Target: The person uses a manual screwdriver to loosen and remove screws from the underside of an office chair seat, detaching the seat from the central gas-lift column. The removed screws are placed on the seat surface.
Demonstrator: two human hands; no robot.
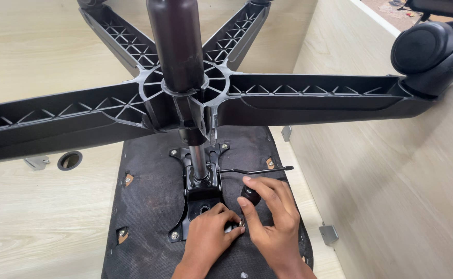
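Where both hands meet, knob under right hand.

surface: pale wood desk | right: matching partition panel | light: even

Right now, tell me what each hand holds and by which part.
The right hand grips a screwdriver by its black handle. The left hand pinches something small at the mounting plate; what it is cannot be told.
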